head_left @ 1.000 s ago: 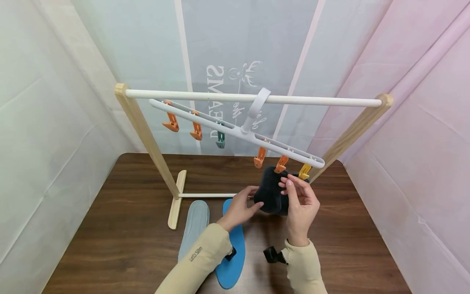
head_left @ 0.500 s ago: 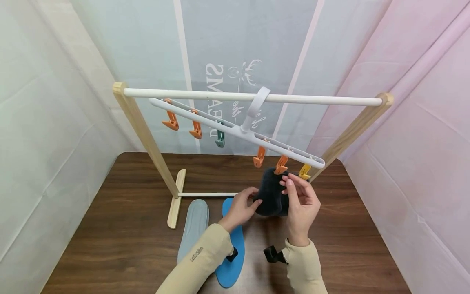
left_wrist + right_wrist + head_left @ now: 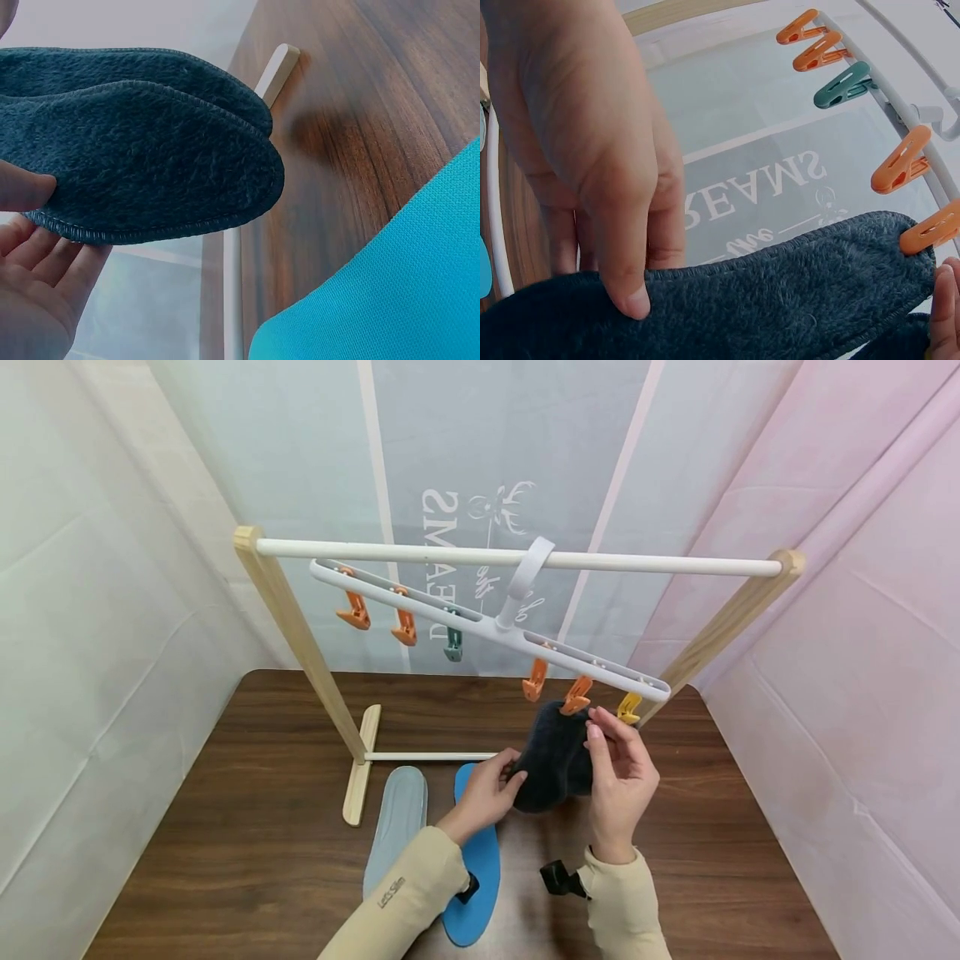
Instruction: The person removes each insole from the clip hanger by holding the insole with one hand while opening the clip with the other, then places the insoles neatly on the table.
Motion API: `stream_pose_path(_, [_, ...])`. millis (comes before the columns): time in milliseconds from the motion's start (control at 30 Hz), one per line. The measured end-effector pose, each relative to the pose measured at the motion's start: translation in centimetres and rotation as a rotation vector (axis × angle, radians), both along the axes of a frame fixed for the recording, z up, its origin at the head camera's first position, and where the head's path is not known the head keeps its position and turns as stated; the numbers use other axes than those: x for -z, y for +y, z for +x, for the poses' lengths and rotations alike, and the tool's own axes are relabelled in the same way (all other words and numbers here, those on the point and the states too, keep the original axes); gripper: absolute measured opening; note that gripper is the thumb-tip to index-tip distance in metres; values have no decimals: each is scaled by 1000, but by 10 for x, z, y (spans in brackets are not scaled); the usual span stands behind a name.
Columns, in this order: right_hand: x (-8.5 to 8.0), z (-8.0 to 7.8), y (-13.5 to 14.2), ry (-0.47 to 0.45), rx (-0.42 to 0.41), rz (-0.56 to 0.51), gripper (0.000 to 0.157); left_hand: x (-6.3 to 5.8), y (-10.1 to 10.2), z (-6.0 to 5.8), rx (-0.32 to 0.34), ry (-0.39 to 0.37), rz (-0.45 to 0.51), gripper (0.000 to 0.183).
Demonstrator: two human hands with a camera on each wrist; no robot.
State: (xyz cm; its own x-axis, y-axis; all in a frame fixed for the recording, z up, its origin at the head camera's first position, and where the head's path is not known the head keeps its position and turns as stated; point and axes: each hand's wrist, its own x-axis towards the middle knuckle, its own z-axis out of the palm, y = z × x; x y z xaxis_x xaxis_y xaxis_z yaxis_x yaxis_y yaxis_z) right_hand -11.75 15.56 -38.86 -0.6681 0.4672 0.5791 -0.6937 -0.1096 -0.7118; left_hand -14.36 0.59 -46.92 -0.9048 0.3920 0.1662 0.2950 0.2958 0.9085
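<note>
Two dark, fuzzy insoles hang side by side, the front insole (image 3: pixel 543 760) overlapping the rear insole (image 3: pixel 202 75). An orange clip (image 3: pixel 577 695) grips the top of the front one; the rear one hangs under the yellow clip (image 3: pixel 628 708). My left hand (image 3: pixel 483 789) pinches the front insole's left edge, thumb over the pile and fingers behind, as the left wrist view shows. At its top right edge, just below the clips, my right hand (image 3: pixel 622 777) has thumb and index fingertips close together; I cannot tell whether they pinch it.
The grey hanger (image 3: pixel 498 631) tilts down rightward from the rack's white bar (image 3: pixel 375 553), with several more clips, orange and green, along it. A grey insole (image 3: pixel 397 827) and a blue insole (image 3: pixel 480 893) lie on the wooden table (image 3: pixel 247 827), partly under my left sleeve.
My left hand has drawn the front insole's lower end slightly down and left. The hanger has shifted a little rightward. My right hand has hardly moved.
</note>
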Motion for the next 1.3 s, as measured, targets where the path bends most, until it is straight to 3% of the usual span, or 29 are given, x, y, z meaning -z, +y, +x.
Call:
stream_pose_path(233, [0,-2,-1,8,19,47,24,0,-5,6,5,28,-12,19])
stream_pose_path(400, [4,-5,-1,-42,76,145,29,-1,-8,11,14,27,-4,18])
stream_pose_path(567, [5,-6,-3,-78,81,186,34,-1,-8,14,17,41,5,18])
stream_pose_path(900, [-3,-8,-9,-169,-67,128,37,-4,-10,20,28,37,5,17])
stream_pose_path(1133, [-6,-16,-10,-77,-191,133,35,-4,-10,20,42,28,15,18])
stream_pose_path(1300, [-8,-18,-10,-58,-222,114,34,-3,-11,20,51,27,6,16])
